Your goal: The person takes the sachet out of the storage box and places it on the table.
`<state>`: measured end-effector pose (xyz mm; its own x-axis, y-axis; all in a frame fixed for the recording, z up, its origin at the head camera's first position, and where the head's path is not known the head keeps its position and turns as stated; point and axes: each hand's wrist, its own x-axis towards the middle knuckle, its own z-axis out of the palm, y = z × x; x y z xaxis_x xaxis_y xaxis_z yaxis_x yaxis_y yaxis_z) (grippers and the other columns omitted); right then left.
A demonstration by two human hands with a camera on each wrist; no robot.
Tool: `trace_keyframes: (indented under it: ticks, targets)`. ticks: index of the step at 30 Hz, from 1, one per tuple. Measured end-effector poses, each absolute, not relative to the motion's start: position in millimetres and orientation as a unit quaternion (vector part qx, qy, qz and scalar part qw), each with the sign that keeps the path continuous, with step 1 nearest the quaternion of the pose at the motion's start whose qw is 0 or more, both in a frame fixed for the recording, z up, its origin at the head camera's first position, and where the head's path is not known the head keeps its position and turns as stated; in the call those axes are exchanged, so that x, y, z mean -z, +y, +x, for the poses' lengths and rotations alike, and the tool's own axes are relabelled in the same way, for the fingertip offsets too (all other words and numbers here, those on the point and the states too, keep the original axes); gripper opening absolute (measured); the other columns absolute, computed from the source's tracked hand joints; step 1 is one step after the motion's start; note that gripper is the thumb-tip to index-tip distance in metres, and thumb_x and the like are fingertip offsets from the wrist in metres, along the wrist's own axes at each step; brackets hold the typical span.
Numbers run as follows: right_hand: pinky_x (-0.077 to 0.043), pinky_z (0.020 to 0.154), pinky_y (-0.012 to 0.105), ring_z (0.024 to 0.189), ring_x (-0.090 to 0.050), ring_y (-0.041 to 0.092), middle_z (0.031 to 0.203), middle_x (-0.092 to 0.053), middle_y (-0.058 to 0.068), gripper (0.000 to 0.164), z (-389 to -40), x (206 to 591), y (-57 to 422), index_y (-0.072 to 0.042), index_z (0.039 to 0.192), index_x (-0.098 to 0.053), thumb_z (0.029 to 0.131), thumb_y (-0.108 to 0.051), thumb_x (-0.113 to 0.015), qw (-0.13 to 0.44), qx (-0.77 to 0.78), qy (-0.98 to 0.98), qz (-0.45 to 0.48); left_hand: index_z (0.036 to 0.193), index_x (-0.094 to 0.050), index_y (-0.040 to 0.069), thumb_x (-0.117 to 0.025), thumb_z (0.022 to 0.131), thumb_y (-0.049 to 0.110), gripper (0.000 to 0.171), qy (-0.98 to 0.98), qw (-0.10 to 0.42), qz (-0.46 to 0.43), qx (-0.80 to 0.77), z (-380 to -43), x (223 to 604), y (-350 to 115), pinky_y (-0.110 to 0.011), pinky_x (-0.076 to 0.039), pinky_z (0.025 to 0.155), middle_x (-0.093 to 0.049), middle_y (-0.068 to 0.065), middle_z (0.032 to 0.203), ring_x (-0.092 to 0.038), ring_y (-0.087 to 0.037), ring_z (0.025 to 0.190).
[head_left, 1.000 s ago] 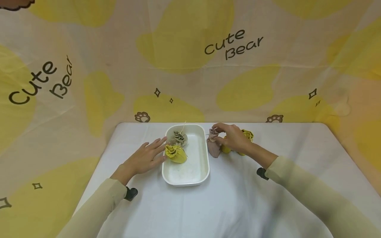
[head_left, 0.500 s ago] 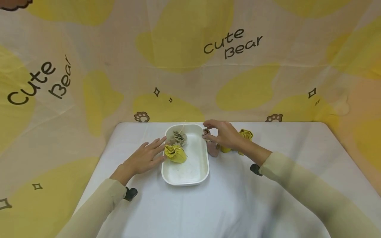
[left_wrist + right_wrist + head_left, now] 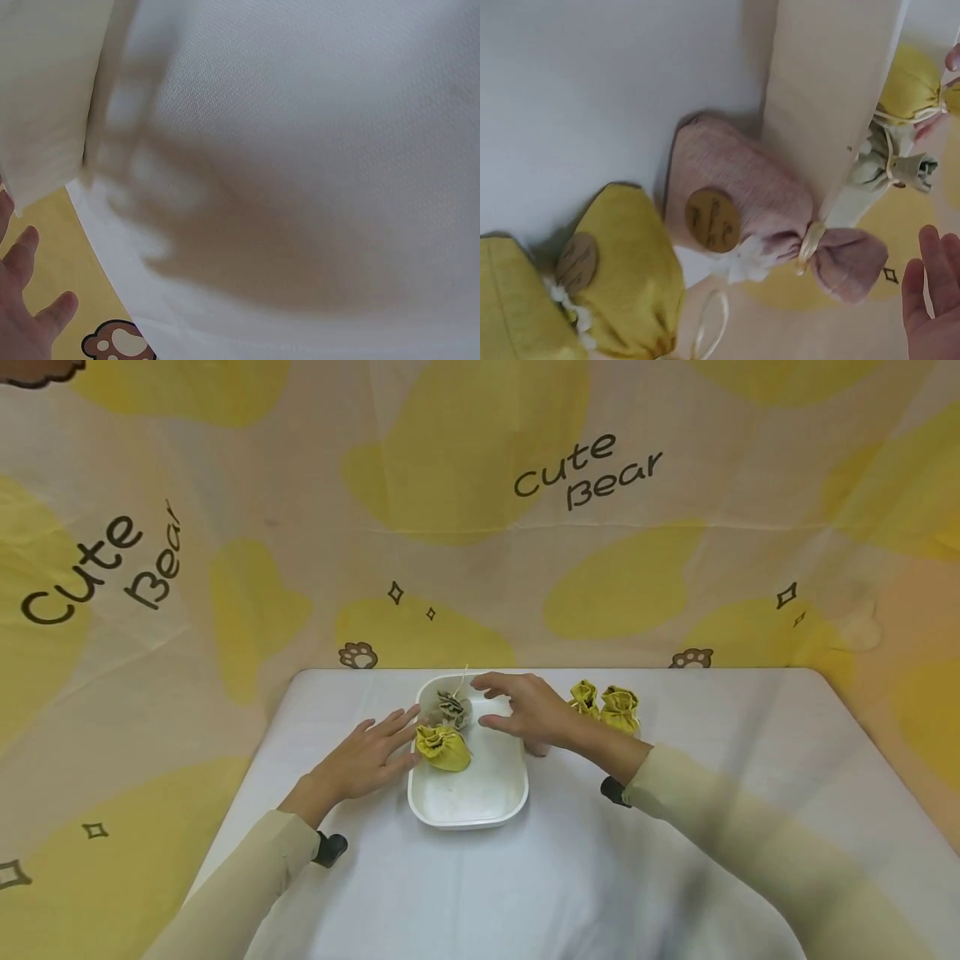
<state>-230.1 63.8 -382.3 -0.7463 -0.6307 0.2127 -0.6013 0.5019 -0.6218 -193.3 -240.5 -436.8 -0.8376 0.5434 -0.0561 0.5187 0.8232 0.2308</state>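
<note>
My left hand (image 3: 363, 758) rests with spread fingers at the left rim of a white tray (image 3: 487, 789). In the tray lie a yellow drawstring pouch (image 3: 445, 750) and a grey-green drawstring pouch (image 3: 452, 708), close to those fingers. Above the tray's right side, my right hand (image 3: 531, 712) has loosely bent fingers and nothing visible between them. A dusty pink drawstring pouch (image 3: 739, 180) with a round brown label stands beside the tray's right wall. The right hand hides most of it in the head view. Only the left hand's fingertips show in the left wrist view.
Two more yellow pouches (image 3: 620, 708) stand on the white tabletop (image 3: 465, 893) to the right of the tray. Behind the table hangs a patterned yellow and beige cloth (image 3: 465, 527). A small black device (image 3: 330, 849) sits at the left wrist, and another (image 3: 617, 792) at the right.
My right hand has left the pink pouch's top and moved left over the tray. The pink pouch stays beside the tray. My left hand has not visibly moved.
</note>
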Motion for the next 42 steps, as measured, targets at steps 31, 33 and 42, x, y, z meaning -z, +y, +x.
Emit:
trace_keyframes:
  ticks: [31,33,42]
  targets:
    - [-0.044,0.107,0.036,0.123,-0.059,0.019,0.131,-0.065,0.004,0.056,-218,401,2,-0.011,0.135,-0.056,0.085,-0.013,-0.081,0.108,0.313,0.847,-0.415,0.156,-0.034,0.016,-0.038,0.103,0.055,0.066,0.955,0.065,0.273,-0.100,-196,439,-242,-0.062,-0.022,0.115,-0.017,-0.001,0.166,-0.022,-0.032,0.150]
    - [-0.044,0.106,0.036,0.122,-0.059,0.018,0.130,-0.065,0.003,0.054,-218,402,0,-0.012,0.134,-0.057,0.085,-0.013,-0.080,0.103,0.306,0.848,-0.421,0.157,-0.033,0.017,-0.038,0.103,0.056,0.067,0.954,0.065,0.273,-0.102,-195,439,-242,-0.063,-0.022,0.115,-0.018,-0.002,0.165,-0.022,-0.032,0.150]
    - [-0.047,0.103,0.038,0.120,-0.059,0.020,0.132,-0.063,0.003,0.053,-216,406,-5,-0.012,0.136,-0.056,0.087,-0.009,-0.077,0.105,0.293,0.851,-0.422,0.158,-0.029,0.019,-0.038,0.103,0.055,0.066,0.955,0.065,0.273,-0.097,-195,439,-242,-0.062,-0.022,0.115,-0.017,-0.001,0.166,-0.021,-0.030,0.150]
